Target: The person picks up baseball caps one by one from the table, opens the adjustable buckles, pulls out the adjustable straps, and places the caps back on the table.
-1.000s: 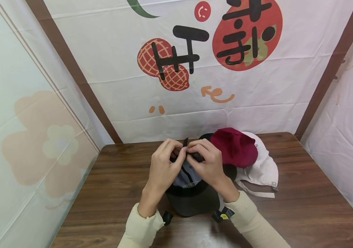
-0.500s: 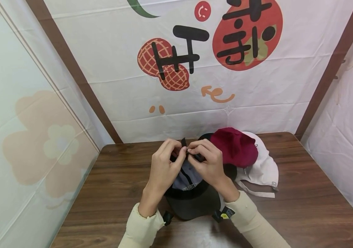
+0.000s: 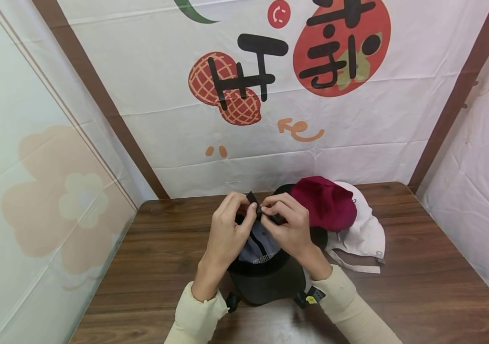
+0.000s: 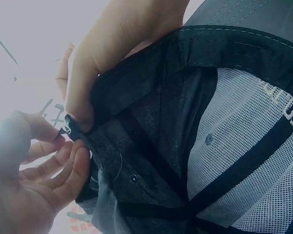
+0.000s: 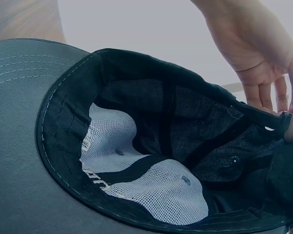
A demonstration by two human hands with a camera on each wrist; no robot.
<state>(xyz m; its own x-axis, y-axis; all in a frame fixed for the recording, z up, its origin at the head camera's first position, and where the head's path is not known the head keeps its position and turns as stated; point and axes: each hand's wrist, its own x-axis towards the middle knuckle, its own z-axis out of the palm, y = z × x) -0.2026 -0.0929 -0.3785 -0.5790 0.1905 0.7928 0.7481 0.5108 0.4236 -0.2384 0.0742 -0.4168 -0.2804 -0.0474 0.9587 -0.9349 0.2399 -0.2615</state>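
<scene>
A dark baseball cap (image 3: 268, 284) stands between both hands, its brim toward me and its inside facing up. White mesh lining (image 4: 224, 112) and dark seam tapes show within it. At the cap's back edge, my left hand (image 3: 229, 229) pinches the black strap (image 3: 251, 197), whose loose end sticks up past the fingertips. My right hand (image 3: 289, 227) pinches the same strap by a small buckle, just right of the left thumb. Fingers partly cover the buckle. In the right wrist view, the cap's sweatband (image 5: 63, 146) curves up to the pinched strap.
A burgundy cap (image 3: 324, 203) lies behind my right hand, over a white cap (image 3: 360, 229) with a loose strap (image 3: 356, 268). Part of another dark cap shows beneath the burgundy one. Printed cloth walls (image 3: 163, 143) stand behind and beside the wooden table (image 3: 163, 248).
The strap's loose end has tilted left and more of it shows above the fingers. The cap's brim has shifted slightly toward me. Both hands keep their pinch in nearly the same place.
</scene>
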